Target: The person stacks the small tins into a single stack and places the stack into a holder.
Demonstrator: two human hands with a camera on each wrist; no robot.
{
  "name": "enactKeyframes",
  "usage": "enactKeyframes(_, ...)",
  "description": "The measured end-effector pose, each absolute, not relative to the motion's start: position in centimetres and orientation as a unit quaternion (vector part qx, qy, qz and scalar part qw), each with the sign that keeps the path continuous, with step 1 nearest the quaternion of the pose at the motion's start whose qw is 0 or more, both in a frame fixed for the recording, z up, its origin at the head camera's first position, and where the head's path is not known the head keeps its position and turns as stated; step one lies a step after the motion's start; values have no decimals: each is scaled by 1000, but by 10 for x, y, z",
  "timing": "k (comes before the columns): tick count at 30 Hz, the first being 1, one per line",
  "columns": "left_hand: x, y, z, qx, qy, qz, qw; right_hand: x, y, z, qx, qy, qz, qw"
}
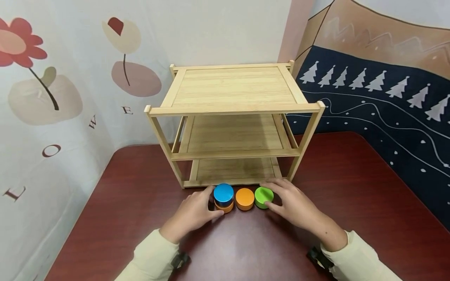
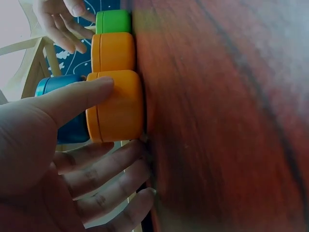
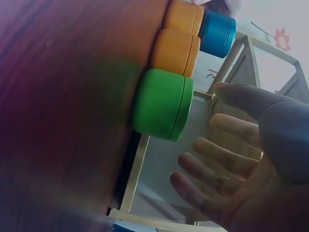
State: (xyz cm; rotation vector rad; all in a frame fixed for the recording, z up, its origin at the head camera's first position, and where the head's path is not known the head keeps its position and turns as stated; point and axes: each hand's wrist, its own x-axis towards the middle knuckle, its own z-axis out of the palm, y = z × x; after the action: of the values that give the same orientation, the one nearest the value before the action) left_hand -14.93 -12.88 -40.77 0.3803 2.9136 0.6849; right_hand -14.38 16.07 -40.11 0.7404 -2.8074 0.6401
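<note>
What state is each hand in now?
Left hand: open, at the blue-on-orange stack; contact unclear.
Right hand: open, near the green container, holding nothing.

The head camera is looking forward and down at the counter (image 1: 242,249); both wrist cameras, low, close and turned sideways, are facing inward from opposite ends, sharing the lidded canisters (image 1: 244,199).
</note>
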Motion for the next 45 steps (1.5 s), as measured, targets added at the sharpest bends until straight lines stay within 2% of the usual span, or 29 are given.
enactKeyframes(6, -149, -128, -408, 135, 963, 229, 47, -147, 161, -400, 257, -937, 224, 75)
enactKeyframes(17, -146, -133, -412, 138, 959, 243, 48, -154, 156, -402, 267, -936, 226, 31)
enactKeyframes(45, -146, -133, -413, 141, 958, 246, 45, -156, 159, -409, 294, -930, 220, 12)
